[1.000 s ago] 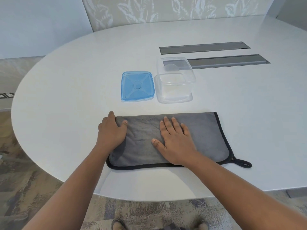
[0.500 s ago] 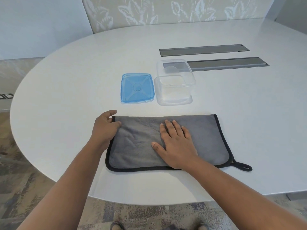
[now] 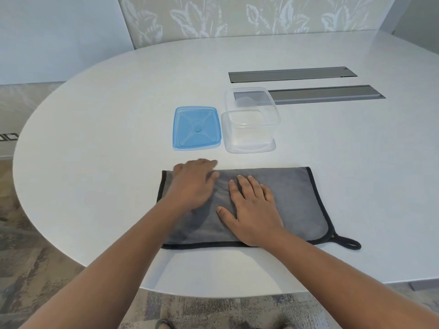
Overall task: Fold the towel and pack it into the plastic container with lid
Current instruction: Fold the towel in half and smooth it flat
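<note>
My left hand (image 3: 193,184) has moved from the towel's (image 3: 292,198) left edge onto its top, flat and blurred. Right hand (image 3: 253,211) stays flat, pinning it before the box (image 3: 250,129). Smoothing; next fold pending.

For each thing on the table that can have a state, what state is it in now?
towel: folded, lying flat near the table edge, not packed.
plastic container: open, upright, empty.
lid: off, flat on the table, left of the container.
left hand: open, on the towel's left part, blurred.
right hand: open, palm flat on the towel.
</note>
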`<state>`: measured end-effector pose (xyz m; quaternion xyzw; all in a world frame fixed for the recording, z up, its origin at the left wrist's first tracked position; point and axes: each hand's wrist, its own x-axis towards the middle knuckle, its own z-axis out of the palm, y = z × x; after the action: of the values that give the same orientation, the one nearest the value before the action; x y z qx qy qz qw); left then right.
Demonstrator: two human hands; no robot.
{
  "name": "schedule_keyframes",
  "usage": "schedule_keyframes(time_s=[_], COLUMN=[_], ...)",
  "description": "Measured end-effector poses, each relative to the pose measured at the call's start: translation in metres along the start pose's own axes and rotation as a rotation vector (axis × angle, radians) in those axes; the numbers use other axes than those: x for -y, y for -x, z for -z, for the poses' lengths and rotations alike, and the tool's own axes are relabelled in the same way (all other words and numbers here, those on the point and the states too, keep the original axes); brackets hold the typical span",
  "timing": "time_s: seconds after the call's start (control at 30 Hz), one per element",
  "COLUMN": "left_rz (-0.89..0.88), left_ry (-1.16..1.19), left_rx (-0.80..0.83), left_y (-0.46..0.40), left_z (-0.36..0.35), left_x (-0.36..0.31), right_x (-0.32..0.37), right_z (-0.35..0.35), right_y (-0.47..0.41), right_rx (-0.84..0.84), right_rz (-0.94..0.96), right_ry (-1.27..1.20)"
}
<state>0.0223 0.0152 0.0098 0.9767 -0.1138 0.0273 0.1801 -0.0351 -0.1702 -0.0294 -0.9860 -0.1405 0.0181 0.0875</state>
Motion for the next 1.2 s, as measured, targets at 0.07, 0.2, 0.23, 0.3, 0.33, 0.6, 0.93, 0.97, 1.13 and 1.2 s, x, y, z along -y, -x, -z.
schedule_keyframes(time_s=[0.07, 0.2, 0.23, 0.3, 0.33, 0.6, 0.93, 0.97, 1.13, 1.2], left_rz=[0.0, 0.141, 0.143, 0.118, 0.109, 0.033, 0.0, -0.027, -0.1, -0.159], left_ry=[0.021, 0.169, 0.21, 0.268, 0.282, 0.252, 0.081, 0.046, -0.097, -0.149], left_rx=[0.088, 0.22, 0.242, 0.3, 0.339, 0.346, 0.257, 0.243, -0.075, -0.213], left_y=[-0.018, -0.046, -0.051, -0.057, -0.059, -0.068, -0.061, -0.061, -0.047, -0.035], left_z=[-0.001, 0.001, 0.002, 0.004, 0.005, 0.004, -0.017, -0.018, -0.03, -0.035], left_x=[-0.013, -0.023, -0.023, -0.023, -0.024, -0.03, -0.022, -0.022, -0.018, -0.017], right_x=[0.0, 0.001, 0.0, 0.0, 0.0, 0.002, 0.0, 0.001, 0.0, 0.0], right_z=[0.0, 0.0, 0.0, 0.0, 0.001, 0.004, 0.001, 0.001, 0.0, 0.0], right_y=[0.001, 0.001, 0.001, 0.001, 0.001, 0.004, 0.001, 0.001, -0.001, -0.002], right_rx=[-0.015, -0.029, -0.032, -0.034, -0.036, -0.05, -0.005, -0.003, 0.012, 0.026], right_rz=[-0.001, 0.002, 0.001, 0.004, 0.005, 0.01, 0.001, -0.001, -0.014, -0.024], right_ry=[-0.009, 0.0, 0.001, -0.001, -0.002, 0.022, 0.022, 0.023, 0.01, -0.007])
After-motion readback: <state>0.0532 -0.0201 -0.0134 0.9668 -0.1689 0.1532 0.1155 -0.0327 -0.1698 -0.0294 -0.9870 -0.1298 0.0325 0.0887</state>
